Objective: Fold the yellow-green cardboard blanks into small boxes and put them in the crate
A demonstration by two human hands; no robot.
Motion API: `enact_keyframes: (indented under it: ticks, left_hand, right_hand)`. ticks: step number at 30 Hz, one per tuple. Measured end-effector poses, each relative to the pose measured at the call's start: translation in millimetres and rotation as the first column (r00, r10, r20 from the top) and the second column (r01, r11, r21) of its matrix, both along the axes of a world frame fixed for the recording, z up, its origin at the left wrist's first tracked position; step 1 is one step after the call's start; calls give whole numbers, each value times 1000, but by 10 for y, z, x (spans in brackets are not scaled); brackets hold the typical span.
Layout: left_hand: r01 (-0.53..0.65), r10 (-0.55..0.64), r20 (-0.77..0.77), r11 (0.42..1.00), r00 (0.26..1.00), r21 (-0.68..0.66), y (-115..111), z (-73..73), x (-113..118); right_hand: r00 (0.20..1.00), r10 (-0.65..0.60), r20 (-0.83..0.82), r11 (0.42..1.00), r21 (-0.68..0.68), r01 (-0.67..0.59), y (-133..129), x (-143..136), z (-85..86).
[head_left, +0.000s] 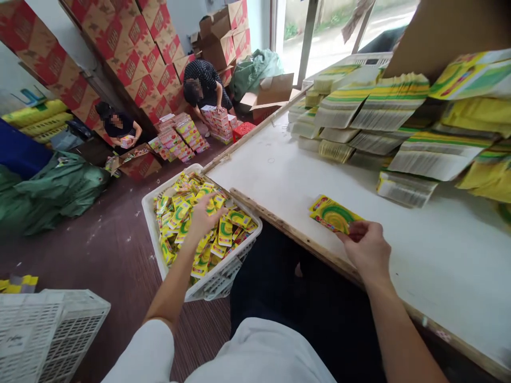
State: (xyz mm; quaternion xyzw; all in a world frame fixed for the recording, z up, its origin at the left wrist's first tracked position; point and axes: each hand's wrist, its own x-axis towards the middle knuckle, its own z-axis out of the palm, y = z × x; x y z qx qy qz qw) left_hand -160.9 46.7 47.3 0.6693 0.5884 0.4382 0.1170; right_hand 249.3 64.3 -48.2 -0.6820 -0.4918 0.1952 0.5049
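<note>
Flat glossy packet (333,214) pinched in right hand's (369,247) grip; left hand (204,217), fingers spread over packet-filled lattice-sided plastic basket (150,229).

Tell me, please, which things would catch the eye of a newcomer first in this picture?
Probably the white basket at the person's left, filled with bright yellow packets, with the left hand over them. Next, the stacked bundles of yellow-green cards across the far side of the white table. Behind, tall piles of red-and-brown cartons line the wall.
</note>
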Motion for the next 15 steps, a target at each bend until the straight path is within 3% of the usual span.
enact_keyframes:
  ticks: [1, 3, 5, 6, 8, 10, 12, 15]
  left_hand:
    - [166, -157, 112, 983, 981, -79, -64, -116, 232]
    - [421, -351, 332, 891, 875, -168, -186, -345, 703]
    - [609, -427, 595, 781, 681, -137, -275, -519, 1123]
    - [649, -412, 711, 756, 570, -82, -303, -575, 1296]
    - [656, -311, 877, 755, 366, -6, -328, -621, 1550]
    - [597, -195, 945, 803, 263, -1, -323, -602, 1684]
    - [486, -100, 958, 873, 270, -46, -306, -554, 1730]
    - [282, -3, 953, 956, 303, -87, -286, -504, 1727]
  right_hand:
    - [993, 33, -111, 999, 33, -30, -62, -87, 47]
    - [950, 171, -262, 981, 138, -139, -220, -330, 144]
    - [885, 361, -293, 929, 195, -314, -409, -628, 218]
    - [843, 452, -291, 891, 193, -411, -503, -777, 240]
    - [772, 558, -303, 830, 190, -525, -668, -1030, 253]
    - [740, 580, -341, 814, 207, -543, -786, -1196, 248]
    - [704, 606, -371, 794, 229, -563, -860, -1279, 254]
    - [618, 698, -363, 710, 238, -662, -923, -1324, 301]
